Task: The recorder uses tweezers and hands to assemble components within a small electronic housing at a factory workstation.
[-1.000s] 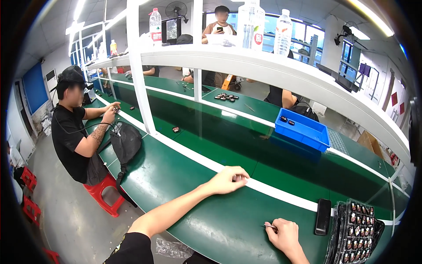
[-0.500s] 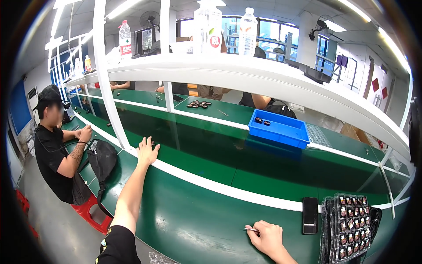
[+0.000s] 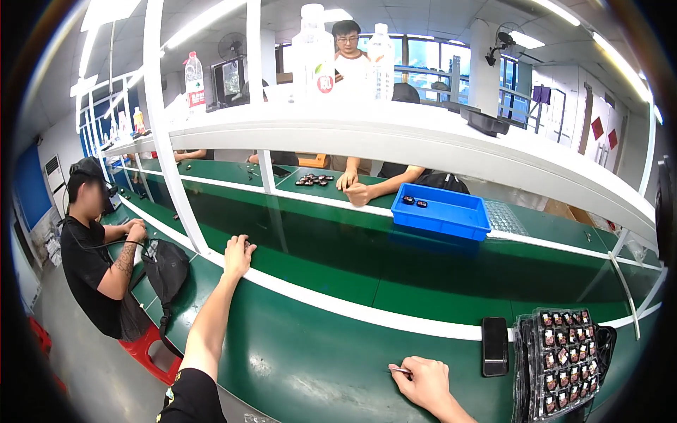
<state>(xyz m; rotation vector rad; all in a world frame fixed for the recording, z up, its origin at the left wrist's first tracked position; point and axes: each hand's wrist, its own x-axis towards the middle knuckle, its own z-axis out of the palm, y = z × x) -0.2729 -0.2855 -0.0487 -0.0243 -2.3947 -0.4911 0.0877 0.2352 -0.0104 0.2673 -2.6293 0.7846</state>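
My left arm stretches forward across the green bench, and my left hand (image 3: 238,256) is at the white strip along its far edge. Its fingers are closed on a small dark piece (image 3: 247,244), mostly hidden by them. Close to the bench's near side, my right hand (image 3: 426,383) rests with its fingers curled round a slim metal tool (image 3: 400,370). Only the tool's tip shows, pointing left. To the right of that hand lies a black phone (image 3: 495,345). Beyond it stands a stack of clear plastic trays (image 3: 520,366) holding rows of small black parts (image 3: 563,357).
A white shelf (image 3: 395,127) with bottles spans overhead, its post (image 3: 169,155) beside my left hand. Across the sunken green channel sit a blue bin (image 3: 441,220) and several black parts (image 3: 314,180). A co-worker (image 3: 99,261) and a black bag (image 3: 166,266) are at left.
My left hand's spread fingers have closed on the small dark piece. My right hand stays almost still. Across the bench, another person's hands have come into view beside the blue bin.
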